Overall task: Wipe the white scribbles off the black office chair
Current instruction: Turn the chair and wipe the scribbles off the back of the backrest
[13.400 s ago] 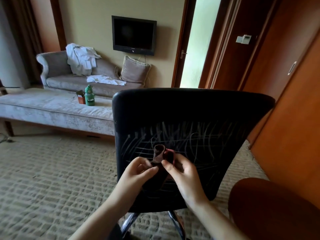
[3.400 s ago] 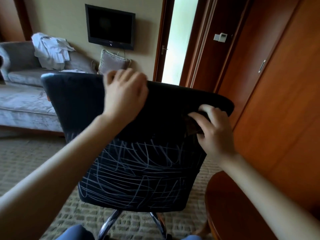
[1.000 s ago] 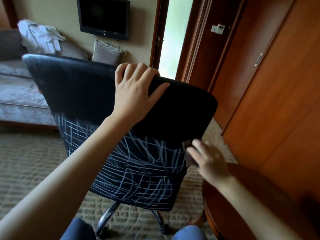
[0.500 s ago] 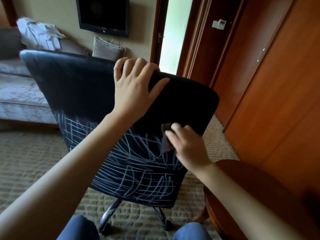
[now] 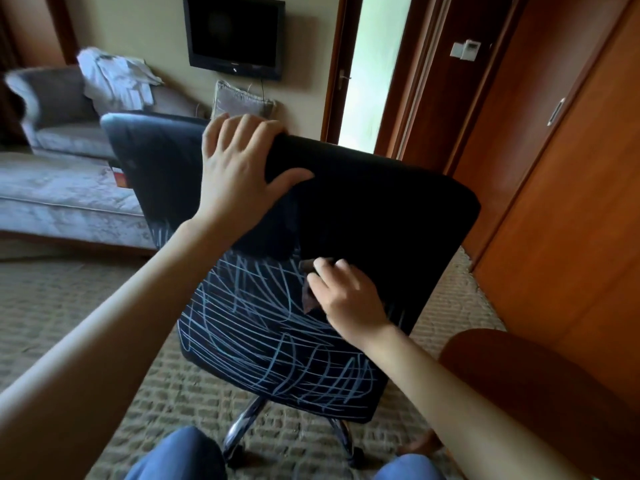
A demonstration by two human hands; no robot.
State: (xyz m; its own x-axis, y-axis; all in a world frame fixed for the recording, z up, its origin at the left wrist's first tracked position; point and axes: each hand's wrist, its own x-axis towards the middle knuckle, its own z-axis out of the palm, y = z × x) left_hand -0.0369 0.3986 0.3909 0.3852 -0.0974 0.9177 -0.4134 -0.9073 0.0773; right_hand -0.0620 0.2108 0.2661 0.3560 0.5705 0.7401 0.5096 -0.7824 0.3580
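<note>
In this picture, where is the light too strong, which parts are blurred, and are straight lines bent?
Head view: the open doorway is washed out; the sofa at the left edge is smeared by motion blur; the white scribbles and the right hand are fairly sharp; the door frame leans, a wide-angle effect; the chair back is nearly featureless black above them.

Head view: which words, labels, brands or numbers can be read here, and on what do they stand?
None can be read.
TV: small mark on its lower frame, too small to read.
Wall panel: too blurred to read.
Chair: only scribbles, no letters.
</note>
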